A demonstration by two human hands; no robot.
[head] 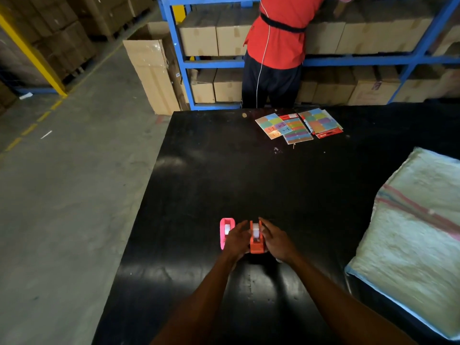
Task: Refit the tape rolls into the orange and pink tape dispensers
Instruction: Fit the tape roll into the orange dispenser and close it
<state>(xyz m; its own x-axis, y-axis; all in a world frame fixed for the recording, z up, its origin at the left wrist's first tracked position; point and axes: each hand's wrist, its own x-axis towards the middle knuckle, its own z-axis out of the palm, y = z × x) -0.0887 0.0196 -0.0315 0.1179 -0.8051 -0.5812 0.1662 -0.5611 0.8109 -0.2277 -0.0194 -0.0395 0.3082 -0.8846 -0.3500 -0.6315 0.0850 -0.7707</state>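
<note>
An orange tape dispenser (256, 237) stands on the black table (224, 170) with a white tape roll (256, 230) seated in its cradle. My left hand (237, 239) presses against its left side and my right hand (275, 239) against its right side, so both hands clasp it. Just left of my left hand stands a pink tape dispenser (226, 230), partly hidden by that hand, with a white roll showing in it.
Coloured sticky-note packs (298, 127) lie at the far side of the table. A pale woven sack (413, 242) covers the table's right edge. A person in a red top (278, 46) stands at blue shelving stacked with cardboard boxes behind the table. Concrete floor lies to the left.
</note>
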